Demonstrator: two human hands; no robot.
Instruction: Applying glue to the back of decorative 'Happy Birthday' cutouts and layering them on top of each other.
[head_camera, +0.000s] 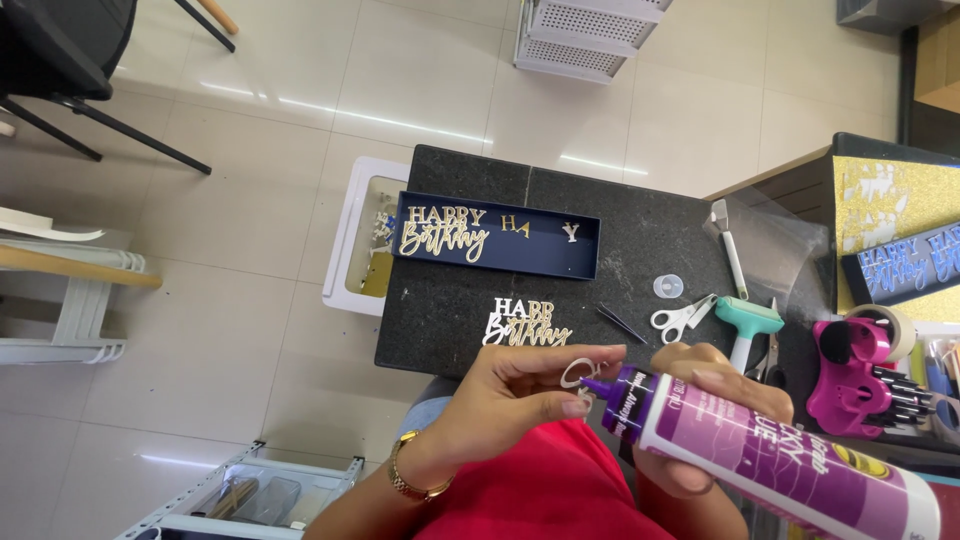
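The left hand (510, 395) pinches a small white cut-out letter (577, 373) between thumb and fingertips, while the right hand (700, 410) is wrapped around a purple-and-white glue bottle (770, 450), its nozzle touching the letter. Just beyond both hands, white cut-out lettering (525, 323) lies on the dark worktop (640, 240), with scissors (682, 317) near the right hand and a navy tray (540, 238) farther off.

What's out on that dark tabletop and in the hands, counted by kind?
Glue bottle: 1
Scissors: 1
Tweezers: 1
Navy tray: 1
Cut-out greeting pieces: 2, one in the tray, one on the table
Small cut-out letter held in the left hand: 1
Total: 7
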